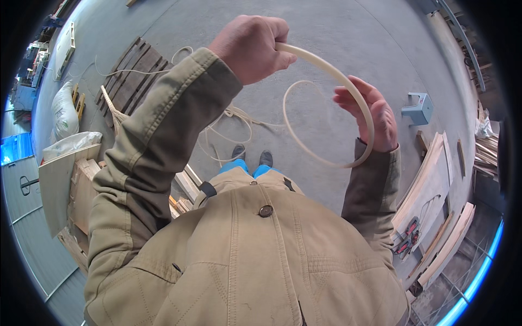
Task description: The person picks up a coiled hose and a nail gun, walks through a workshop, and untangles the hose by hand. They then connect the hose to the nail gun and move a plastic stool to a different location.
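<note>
My left hand (253, 48) is raised at the top middle, its fingers closed around a cream flexible tube-like strip (326, 64). From there the strip bends in a wide arc to the right and down, then loops back on itself. At the right, my right hand (374, 111) is held up with fingers loosely curved and apart. The strip passes across it in the picture; whether it touches the palm I cannot tell. More of the strip (244, 117) trails in loose coils on the floor beyond my feet.
A slatted wooden pallet (133, 73) lies at the far left, the strip running over it. Nearby are a white sack (65, 111) and leaning boards (87, 185). A blue-grey stool (417, 108), long planks (421, 182) and red-handled tools (408, 239) are at the right.
</note>
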### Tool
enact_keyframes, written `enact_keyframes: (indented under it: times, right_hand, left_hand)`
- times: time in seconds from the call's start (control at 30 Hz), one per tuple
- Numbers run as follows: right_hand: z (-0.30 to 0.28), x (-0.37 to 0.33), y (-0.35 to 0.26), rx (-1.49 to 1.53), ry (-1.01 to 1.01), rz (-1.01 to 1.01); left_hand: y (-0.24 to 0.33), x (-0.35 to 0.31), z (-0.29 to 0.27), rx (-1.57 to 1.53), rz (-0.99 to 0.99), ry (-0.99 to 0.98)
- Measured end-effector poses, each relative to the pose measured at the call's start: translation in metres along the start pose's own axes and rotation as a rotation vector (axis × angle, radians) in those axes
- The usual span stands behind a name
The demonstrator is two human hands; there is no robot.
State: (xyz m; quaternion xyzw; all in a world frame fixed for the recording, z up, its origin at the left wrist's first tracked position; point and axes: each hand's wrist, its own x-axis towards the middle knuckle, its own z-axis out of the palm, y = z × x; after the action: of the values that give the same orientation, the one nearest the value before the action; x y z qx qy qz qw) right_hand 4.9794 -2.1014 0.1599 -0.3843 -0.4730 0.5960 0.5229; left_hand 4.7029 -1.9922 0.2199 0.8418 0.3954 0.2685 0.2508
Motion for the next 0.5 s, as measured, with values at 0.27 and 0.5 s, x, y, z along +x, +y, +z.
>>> enact_keyframes:
  times: [0.27, 0.5]
  right_hand:
    - [0.032, -0.022, -0.048, -0.446, -0.033, 0.026]
    - [-0.191, -0.112, -0.2, -0.462, 0.629, -0.289]
  left_hand:
    - [-0.054, -0.015, 0.035, -0.182, -0.123, 0.038]
    - [-0.204, -0.134, 0.069, -0.174, -0.617, 0.035]
